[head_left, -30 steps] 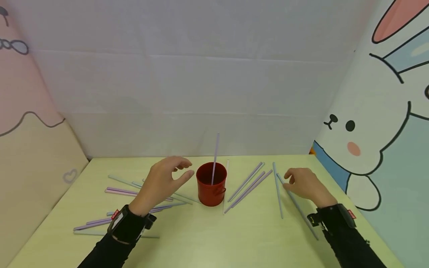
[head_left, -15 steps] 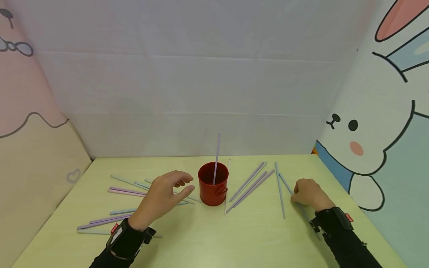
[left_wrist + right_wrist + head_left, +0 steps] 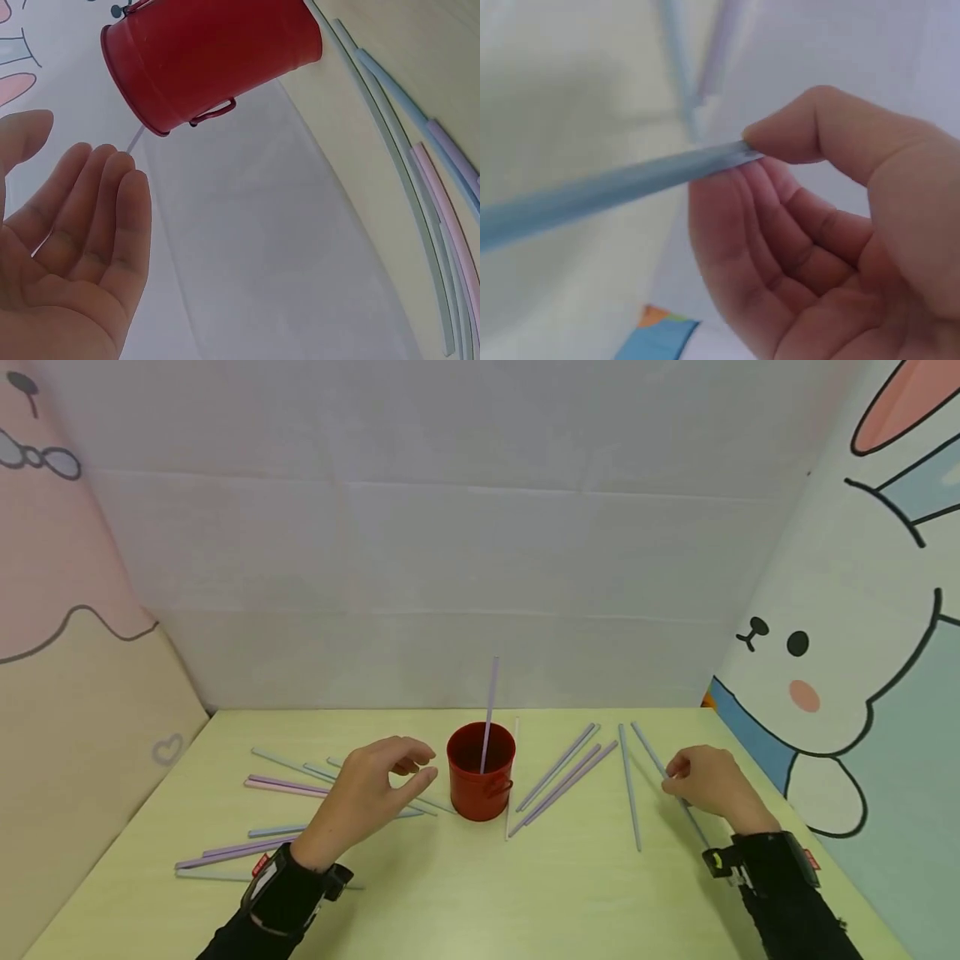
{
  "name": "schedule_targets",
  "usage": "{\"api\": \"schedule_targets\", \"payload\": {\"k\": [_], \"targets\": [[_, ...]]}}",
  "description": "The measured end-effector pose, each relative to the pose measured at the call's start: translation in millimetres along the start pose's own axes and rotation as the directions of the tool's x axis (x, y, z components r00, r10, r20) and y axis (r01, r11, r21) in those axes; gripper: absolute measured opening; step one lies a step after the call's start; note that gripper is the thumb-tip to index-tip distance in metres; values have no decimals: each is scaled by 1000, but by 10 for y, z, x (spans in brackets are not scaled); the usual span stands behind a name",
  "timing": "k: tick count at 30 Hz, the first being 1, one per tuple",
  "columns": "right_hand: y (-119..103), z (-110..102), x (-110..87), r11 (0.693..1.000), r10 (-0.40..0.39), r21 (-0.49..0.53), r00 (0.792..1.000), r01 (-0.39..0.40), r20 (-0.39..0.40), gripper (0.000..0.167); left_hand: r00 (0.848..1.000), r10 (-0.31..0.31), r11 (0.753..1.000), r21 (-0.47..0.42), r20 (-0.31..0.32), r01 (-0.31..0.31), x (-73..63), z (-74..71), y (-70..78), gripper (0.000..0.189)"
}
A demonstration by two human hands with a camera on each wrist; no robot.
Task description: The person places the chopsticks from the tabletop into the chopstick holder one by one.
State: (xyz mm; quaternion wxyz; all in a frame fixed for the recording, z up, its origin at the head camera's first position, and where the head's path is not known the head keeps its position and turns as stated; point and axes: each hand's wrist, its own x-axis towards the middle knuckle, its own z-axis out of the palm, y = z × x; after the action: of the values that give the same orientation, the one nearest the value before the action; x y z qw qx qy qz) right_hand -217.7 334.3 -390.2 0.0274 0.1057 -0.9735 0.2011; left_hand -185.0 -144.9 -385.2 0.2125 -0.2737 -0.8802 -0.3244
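Observation:
My right hand (image 3: 712,785) pinches a blue straw (image 3: 615,186) between thumb and fingertips, at the right side of the table. In the head view that straw slants from upper left to lower right through the hand. Just left of the red bucket (image 3: 480,789), my left hand (image 3: 363,797) hovers with thumb and fingers apart and slightly bent, holding nothing. A purple straw (image 3: 490,706) stands in the bucket, leaning a little. The left wrist view shows the bucket (image 3: 217,56) beyond the fingertips.
Another blue straw (image 3: 630,789) lies left of my right hand. Several purple straws (image 3: 573,777) and a pale one (image 3: 513,777) lie right of the bucket. More straws (image 3: 281,788) spread under and beside my left arm. A white wall (image 3: 450,568) closes off the back.
My right hand came down onto the blue straw, took hold of it and has lifted it a little, shifting right. The left hand dipped slightly and then stayed beside the bucket.

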Motion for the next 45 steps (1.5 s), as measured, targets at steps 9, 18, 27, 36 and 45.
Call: {"api": "schedule_targets", "payload": {"k": [9, 18, 27, 36, 45], "targets": [[-710, -142, 31, 976, -133, 151, 980, 155, -146, 11, 999, 35, 997, -66, -24, -36, 183, 56, 109, 20], [-1339, 73, 67, 871, -246, 375, 943, 316, -224, 13, 999, 7, 984, -175, -33, -13, 355, 70, 290, 19], [-1847, 235, 99, 704, -315, 588, 917, 399, -245, 15, 996, -31, 951, -309, -85, 4, 536, 57, 455, 23], [-2078, 344, 184, 629, -331, 658, 909, 413, -254, 15, 985, -73, 929, -371, -156, 10, 619, 51, 612, 17], [-2107, 410, 225, 619, -329, 666, 907, 416, -261, 15, 979, -67, 917, -399, -190, -15, 632, 70, 638, 14]]}}
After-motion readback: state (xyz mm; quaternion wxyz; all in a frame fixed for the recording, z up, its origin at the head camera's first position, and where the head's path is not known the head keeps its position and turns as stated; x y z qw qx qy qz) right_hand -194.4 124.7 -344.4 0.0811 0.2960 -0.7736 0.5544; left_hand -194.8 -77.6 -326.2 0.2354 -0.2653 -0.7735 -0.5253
